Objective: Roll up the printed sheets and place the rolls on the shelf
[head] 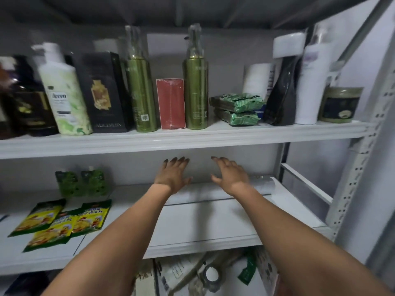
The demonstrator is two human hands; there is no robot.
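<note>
White metal shelf (213,227): left hand (172,175) and right hand (230,175) hover spread open, holding nothing, over the paper roll (259,184) lying along the back edge, long axis left-to-right, nearer the right hand.

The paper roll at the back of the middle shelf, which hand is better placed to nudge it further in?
Probably the right hand: it rests over the paper roll, near its open end. The left hand hovers open beside it, further along.
</note>
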